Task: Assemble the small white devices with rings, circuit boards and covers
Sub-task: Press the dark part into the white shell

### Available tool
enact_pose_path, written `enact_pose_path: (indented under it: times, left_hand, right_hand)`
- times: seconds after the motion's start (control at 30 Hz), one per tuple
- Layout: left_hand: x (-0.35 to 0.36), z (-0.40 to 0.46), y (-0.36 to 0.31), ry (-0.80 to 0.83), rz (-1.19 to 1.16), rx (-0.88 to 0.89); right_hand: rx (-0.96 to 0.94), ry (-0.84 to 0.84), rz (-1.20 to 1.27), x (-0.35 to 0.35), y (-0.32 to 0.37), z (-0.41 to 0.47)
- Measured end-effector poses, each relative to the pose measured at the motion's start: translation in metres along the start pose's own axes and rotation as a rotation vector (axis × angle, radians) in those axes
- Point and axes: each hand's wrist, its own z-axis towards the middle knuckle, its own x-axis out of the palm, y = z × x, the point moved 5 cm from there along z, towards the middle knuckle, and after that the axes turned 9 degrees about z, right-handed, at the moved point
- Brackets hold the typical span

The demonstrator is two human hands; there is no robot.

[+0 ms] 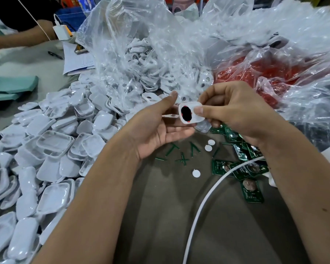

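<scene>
My right hand pinches a small white device shell with a dark oval opening showing red inside, held above the table centre. My left hand lies palm up just beside it, thumb raised, fingers under the shell and holding a thin white piece. A heap of white covers fills the left side. Green circuit boards lie at the right under my right forearm. Small white round discs and green strips lie on the table below my hands.
A clear plastic bag of white shells stands behind my hands, with a bag of red parts to its right. A white cable crosses the dark table. Another person's arm, a pen and papers are at far left.
</scene>
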Motion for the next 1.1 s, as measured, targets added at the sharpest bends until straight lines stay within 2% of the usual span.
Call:
enact_pose_path:
  times: [0.1,0.23,0.43,0.73,0.87,0.9,0.97,1.03,1.1]
  left_hand:
    - [0.008,-0.001,0.004,0.131,-0.112,-0.061]
    - [0.009,0.002,0.006,0.186,-0.255,-0.071]
    - [0.01,0.001,0.009,0.229,-0.381,-0.108]
    - [0.019,-0.001,0.008,0.284,-0.463,-0.088]
    - [0.016,0.002,0.005,0.298,-0.526,-0.046]
    - [0.015,0.003,0.004,0.306,-0.538,-0.029]
    - [0.012,0.003,0.0,0.318,-0.569,0.01]
    - [0.008,0.003,-0.003,0.297,-0.596,0.042]
    - [0.003,0.006,-0.005,0.273,-0.634,0.067]
  right_hand:
    - [-0.023,0.048,0.01,0.0,0.002,-0.001]
    - [-0.069,0.047,0.013,-0.002,0.005,0.0]
    - [-0.164,-0.027,-0.004,-0.001,0.01,-0.001]
    - [-0.171,-0.092,0.033,-0.002,0.013,-0.005]
    - [-0.2,-0.207,0.07,-0.007,0.017,-0.005]
    - [-0.21,-0.267,0.019,-0.012,0.017,-0.004]
    - [-0.229,-0.363,-0.287,-0.022,0.018,-0.002]
    - [-0.224,-0.355,-0.598,-0.023,0.02,-0.003]
    - [-0.179,-0.302,-0.743,-0.021,0.018,-0.004]
